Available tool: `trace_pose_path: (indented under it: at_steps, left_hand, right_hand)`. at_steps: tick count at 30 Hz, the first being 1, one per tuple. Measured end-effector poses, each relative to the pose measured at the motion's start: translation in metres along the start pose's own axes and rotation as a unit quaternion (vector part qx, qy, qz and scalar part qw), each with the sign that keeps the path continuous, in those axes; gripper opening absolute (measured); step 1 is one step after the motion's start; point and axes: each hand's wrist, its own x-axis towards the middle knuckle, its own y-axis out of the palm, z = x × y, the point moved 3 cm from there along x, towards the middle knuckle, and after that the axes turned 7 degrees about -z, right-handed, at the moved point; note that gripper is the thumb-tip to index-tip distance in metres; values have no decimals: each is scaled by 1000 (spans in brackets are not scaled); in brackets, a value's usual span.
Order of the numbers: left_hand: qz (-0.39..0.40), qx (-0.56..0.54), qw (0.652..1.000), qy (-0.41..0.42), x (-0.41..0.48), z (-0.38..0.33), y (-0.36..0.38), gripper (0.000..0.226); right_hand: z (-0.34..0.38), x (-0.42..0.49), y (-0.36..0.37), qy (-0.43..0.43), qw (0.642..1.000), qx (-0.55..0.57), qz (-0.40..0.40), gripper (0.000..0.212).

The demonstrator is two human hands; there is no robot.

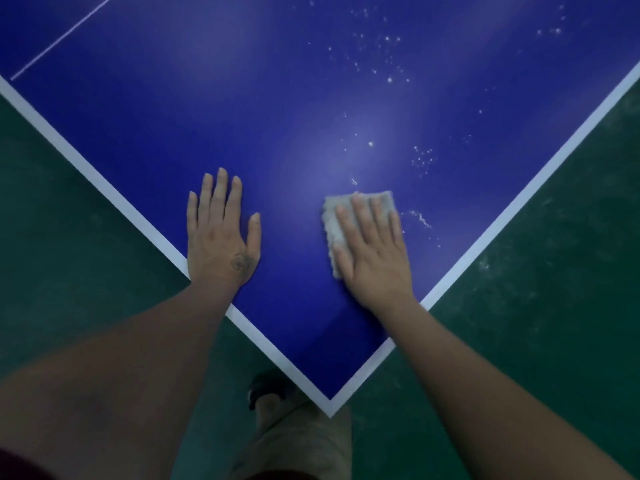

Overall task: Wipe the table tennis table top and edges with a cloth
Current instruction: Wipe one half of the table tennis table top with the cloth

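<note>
Near corner (329,406), right hand (375,254) on cloth (331,225)

Table (294,98) corner points toward the viewer. Flat blue top runs open ahead of both hands. Left hand (221,233) lies flat by the left edge, right hand (372,251) flat on the cloth (332,223), with a bare strip between them. White specks (388,64) scattered ahead-right. Green floor (554,271) flanks both edges.

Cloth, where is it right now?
In the head view, the cloth lies flat under the right hand on the blue table top, near its corner.
</note>
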Motion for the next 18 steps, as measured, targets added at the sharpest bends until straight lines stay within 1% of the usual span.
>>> trace_pose_path:
  at_steps: [2, 3, 4, 5, 9, 11, 13, 15, 17, 18]
  left_hand:
    - [0, -8, 1000, 1, 0, -1, 0, 68]
    - [-2, -11, 1000, 5, -1, 1, -1, 68]
    - [-4, -14, 1000, 4, 0, 1, -2, 68]
    - [-5, -17, 1000, 3, 1, 1, -2, 68]
    - [-2, -21, 1000, 1, 3, -1, -3, 68]
    - [-1, -24, 1000, 0, 3, -2, -4, 68]
    - [-2, -30, 1000, -4, 3, -2, -5, 67]
    - [1, -30, 1000, -5, 4, -2, -5, 67]
    - [1, -29, 1000, -8, 5, -1, -4, 67]
    - [1, -31, 999, -10, 5, 0, -4, 66]
  right_hand:
    - [-15, 22, -2, 73, 997, -9, 13, 65]
    - [-14, 23, -3, 93, 995, -7, 17, 65]
    - [-10, 20, -4, 93, 995, -5, 20, 65]
    - [-2, 12, -4, 74, 997, -2, 30, 65]
    - [37, -39, -5, -65, 994, 34, 87, 67]
    - [44, -44, -6, -119, 988, 44, 93, 66]
    - [35, -25, -5, -160, 982, 53, 83, 64]
    - [18, 10, -2, -161, 985, 42, 55, 63]
    - [-1, 50, 0, -111, 993, 22, 23, 62]
    - [-7, 66, -1, -80, 996, 11, 22, 62]
